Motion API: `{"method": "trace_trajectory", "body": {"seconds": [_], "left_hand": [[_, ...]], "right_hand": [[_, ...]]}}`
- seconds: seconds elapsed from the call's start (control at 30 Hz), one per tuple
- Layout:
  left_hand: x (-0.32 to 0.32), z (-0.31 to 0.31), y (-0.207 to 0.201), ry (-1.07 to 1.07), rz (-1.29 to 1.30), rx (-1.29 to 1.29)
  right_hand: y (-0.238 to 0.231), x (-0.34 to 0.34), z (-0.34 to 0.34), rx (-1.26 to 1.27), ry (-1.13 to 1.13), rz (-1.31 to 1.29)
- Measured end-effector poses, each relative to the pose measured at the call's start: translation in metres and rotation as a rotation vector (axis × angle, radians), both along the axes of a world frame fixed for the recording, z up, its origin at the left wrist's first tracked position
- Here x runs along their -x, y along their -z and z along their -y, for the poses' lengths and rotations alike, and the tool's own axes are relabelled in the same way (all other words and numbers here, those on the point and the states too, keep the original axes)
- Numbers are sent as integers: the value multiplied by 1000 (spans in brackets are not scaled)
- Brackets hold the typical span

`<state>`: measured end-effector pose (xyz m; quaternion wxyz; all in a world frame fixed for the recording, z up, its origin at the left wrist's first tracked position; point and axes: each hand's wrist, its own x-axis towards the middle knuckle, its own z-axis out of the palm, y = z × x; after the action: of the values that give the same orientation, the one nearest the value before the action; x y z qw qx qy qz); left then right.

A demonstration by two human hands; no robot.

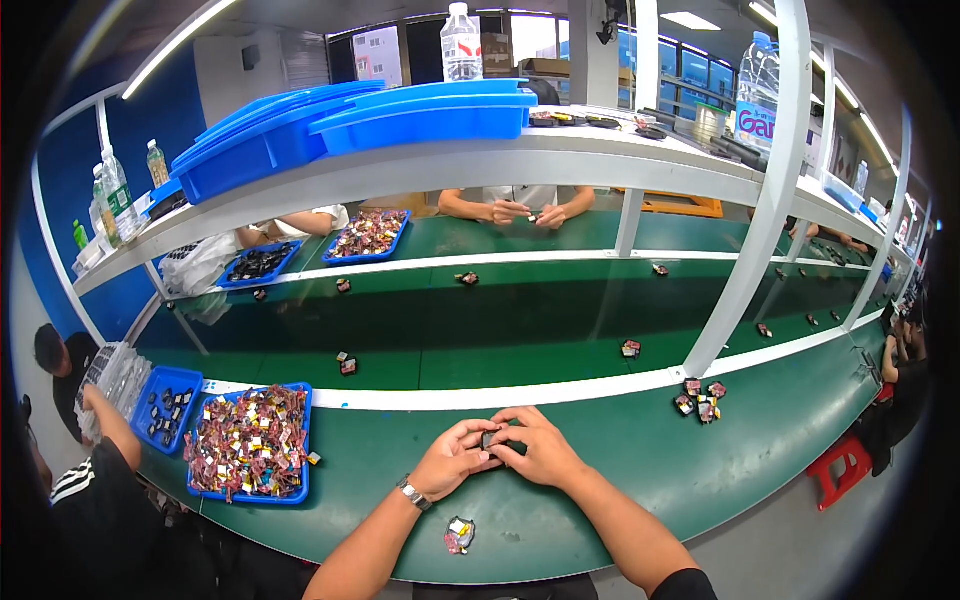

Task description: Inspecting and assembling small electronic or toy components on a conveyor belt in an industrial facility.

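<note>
Over the green worktop (400, 530), my left hand (452, 462) and my right hand (540, 450) meet with fingers closed around a small black part (488, 440). Fingers hide most of it, so its exact kind cannot be made out. A metal-banded watch (413, 493) is on my left wrist. Nearer to me, below my hands, lies a small assembly (460, 535) with red, white and yellow bits. To the left of my hands a blue tray (308, 440) is heaped with similar small reddish pieces with white and yellow labels.
Farther left stands a blue tray of black parts (167, 405), beside a person's arm (113, 430). Several assemblies (703, 400) sit by a white post (750, 200). More lie along the green conveyor strip (520, 340). Blue bins (420, 115) rest on the overhead shelf. Another person's hands (530, 213) work opposite.
</note>
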<state>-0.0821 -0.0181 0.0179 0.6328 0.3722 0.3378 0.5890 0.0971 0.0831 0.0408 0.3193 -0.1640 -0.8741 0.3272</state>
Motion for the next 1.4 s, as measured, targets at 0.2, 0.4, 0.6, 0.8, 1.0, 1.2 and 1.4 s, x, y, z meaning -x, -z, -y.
{"method": "trace_trajectory", "body": {"seconds": [0.2, 0.4, 0.6, 0.8, 1.0, 1.2, 1.4], "left_hand": [[-4, 1, -3, -14, -17, 35], [-8, -1, 4, -75, -102, 36], [-5, 1, 6, -74, 27, 9], [-4, -3, 6, -103, 30, 5], [-1, 0, 9, -124, 41, -31], [-2, -3, 13, -121, 59, -24], [-6, 0, 5, -117, 50, -44]], "right_hand": [[1, -3, 0, 28, -23, 1], [-3, -6, -1, 81, -114, -10], [1, 1, 11, 17, 25, -77], [2, 4, 14, -157, 100, -128], [10, 10, 18, -8, 125, -152], [18, 10, 15, 170, 136, -131], [12, 10, 20, 68, 159, -153]]}}
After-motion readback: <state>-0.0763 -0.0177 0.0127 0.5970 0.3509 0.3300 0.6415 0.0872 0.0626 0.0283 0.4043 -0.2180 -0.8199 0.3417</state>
